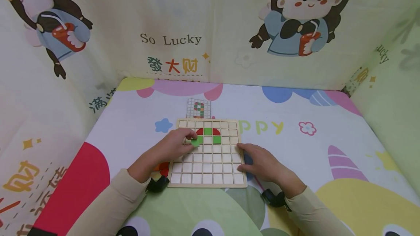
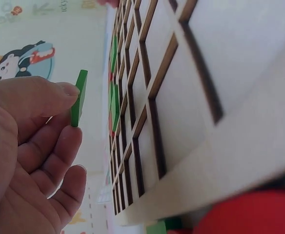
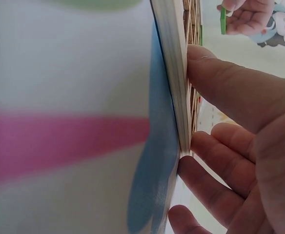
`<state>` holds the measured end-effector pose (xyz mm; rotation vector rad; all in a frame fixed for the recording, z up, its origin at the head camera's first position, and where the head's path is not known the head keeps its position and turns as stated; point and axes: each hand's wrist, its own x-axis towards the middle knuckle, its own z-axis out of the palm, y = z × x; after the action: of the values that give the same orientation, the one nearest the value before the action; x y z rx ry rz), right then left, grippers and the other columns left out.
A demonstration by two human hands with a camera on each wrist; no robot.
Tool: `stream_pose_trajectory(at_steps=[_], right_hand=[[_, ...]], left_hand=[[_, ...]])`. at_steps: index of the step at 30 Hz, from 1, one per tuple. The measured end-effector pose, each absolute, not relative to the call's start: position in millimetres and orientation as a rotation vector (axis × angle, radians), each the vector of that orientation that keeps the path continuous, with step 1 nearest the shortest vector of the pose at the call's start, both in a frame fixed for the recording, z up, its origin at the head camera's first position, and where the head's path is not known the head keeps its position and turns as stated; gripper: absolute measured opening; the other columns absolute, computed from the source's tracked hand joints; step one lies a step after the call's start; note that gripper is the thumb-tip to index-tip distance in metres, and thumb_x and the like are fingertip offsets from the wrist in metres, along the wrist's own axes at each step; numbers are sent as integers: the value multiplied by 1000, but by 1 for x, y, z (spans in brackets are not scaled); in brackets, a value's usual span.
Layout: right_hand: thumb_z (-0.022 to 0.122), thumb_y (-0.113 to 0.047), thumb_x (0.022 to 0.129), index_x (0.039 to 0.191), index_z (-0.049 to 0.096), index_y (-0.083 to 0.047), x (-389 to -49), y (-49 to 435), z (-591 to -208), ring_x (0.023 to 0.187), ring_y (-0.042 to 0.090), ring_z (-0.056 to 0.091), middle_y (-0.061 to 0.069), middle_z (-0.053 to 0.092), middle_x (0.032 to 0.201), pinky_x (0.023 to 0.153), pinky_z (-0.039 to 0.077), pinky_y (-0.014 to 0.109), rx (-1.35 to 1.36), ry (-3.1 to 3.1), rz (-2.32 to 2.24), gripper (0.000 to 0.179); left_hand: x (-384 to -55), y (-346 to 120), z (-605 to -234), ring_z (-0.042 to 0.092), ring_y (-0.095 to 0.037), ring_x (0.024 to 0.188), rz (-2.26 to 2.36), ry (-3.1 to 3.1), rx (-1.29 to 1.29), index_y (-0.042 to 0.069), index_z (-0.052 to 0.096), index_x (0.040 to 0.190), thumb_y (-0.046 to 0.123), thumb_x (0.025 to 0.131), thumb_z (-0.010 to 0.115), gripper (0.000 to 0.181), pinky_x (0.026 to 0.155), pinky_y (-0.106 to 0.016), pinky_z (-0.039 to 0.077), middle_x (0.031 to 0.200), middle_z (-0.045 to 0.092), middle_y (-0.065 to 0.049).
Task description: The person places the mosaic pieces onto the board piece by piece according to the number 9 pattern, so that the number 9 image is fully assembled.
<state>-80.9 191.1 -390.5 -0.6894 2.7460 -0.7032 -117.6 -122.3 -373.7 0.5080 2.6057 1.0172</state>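
Note:
My left hand (image 1: pixel 177 143) pinches a green square tile (image 2: pixel 80 100) between thumb and fingers, held above the wooden grid board (image 1: pixel 207 185). Seen in the left wrist view, the tile is on edge and apart from the board. Within the board's upper rows sit a green square (image 1: pixel 207 131) with a red quarter-round piece (image 1: pixel 216 132) to its right and another to its left, and a green square (image 1: pixel 217 140) one row lower; one more green square is partly covered by the left hand. My right hand (image 1: pixel 262 163) touches the board's right edge with thumb and fingers.
A small printed card (image 1: pixel 198 108) with a coloured grid pattern lies just behind the board. Red and orange pieces (image 1: pixel 163 169) sit at the board's left side, partly hidden by the left wrist. A patterned cloth (image 1: pixel 295 119) covers the table, and printed sheets stand around it.

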Motion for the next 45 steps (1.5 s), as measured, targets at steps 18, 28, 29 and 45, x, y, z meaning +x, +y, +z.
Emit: stream_pose_trajectory(at_steps=[18,28,29,45], right_hand=[[79,-25,87,141,52,1,-82,191,-391,128,39,51,18,57,137,104,41,54,-699,2750,-688,66],[79,-25,86,141,52,0,-81,191,-391,127,39,52,18,58,136,104,41,54,-688,2754,-691,66],[79,-25,86,140,52,0,-81,191,-391,127,39,52,18,58,136,104,41,54,-691,2757,-689,66],[80,-26,86,141,52,0,-81,190,-391,128,38,51,17,57,137,105,40,54,-682,2751,-684,67]], left_hand=[[-120,-110,-378,58,-22,110,993,2595,588,7,65,120,10,93,70,27,96,-39,50,114,65,-1],[-121,-99,-376,59,-21,112,1013,2579,564,7,65,122,10,94,70,29,98,-39,49,117,66,-1],[-121,-98,-376,59,-20,112,1014,2578,563,8,65,122,10,94,70,29,98,-39,49,117,66,-1],[-123,-90,-381,61,-19,109,1029,2596,616,8,66,116,9,92,71,24,96,-38,50,113,67,1]])
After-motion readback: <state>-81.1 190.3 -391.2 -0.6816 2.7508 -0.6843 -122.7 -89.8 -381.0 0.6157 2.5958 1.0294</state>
